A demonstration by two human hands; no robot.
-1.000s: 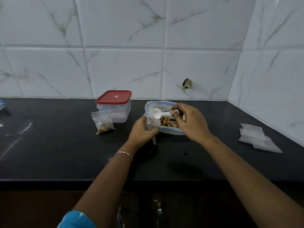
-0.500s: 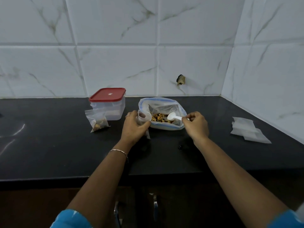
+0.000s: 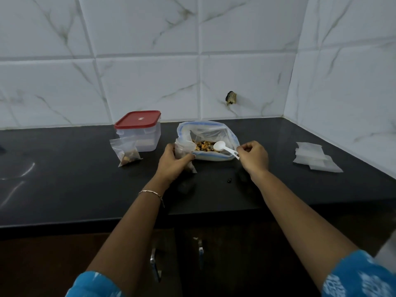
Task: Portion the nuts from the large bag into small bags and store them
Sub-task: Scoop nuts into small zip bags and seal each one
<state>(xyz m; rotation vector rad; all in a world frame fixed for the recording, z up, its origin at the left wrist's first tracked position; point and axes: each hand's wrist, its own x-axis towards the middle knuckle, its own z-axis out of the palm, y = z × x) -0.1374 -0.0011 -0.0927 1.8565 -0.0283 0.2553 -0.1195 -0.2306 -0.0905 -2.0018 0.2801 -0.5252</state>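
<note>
A large clear bag with a blue zip rim lies open on the black counter, with mixed nuts inside. My left hand grips a small clear bag upright at the large bag's left edge. My right hand pinches the handle of a white plastic spoon, whose bowl hangs just over the nuts in the large bag. A small filled bag leans against a clear container with a red lid.
A stack of empty small bags lies at the right of the counter. One dark loose piece sits on the counter between my hands. White tiled walls close off the back and right side. Cabinet handles show below the counter edge.
The spoon moved from over the small bag's mouth to the right and down into the large bag. My left hand stayed on the small bag.
</note>
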